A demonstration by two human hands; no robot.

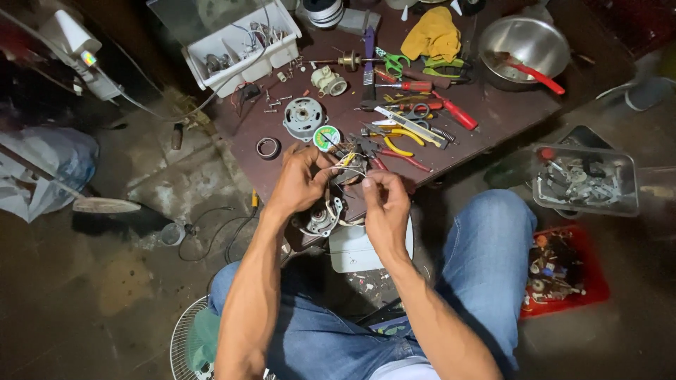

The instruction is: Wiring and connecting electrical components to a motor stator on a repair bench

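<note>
Two hands (345, 193) over cluttered brown table (493, 116), stained concrete floor (105, 281) below.

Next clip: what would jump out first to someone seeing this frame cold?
Both hands meet at frame centre: the left hand and right hand pinch thin wires above a small electric motor at the near edge of the low table. Behind them lies a jumble of red- and yellow-handled tools, with a steel bowl at the far right corner.

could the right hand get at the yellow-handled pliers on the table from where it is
Probably yes: the right hand is busy pinching wires by the motor, but the yellow-handled pliers lie uncovered just beyond it on the table, nothing between.
</note>
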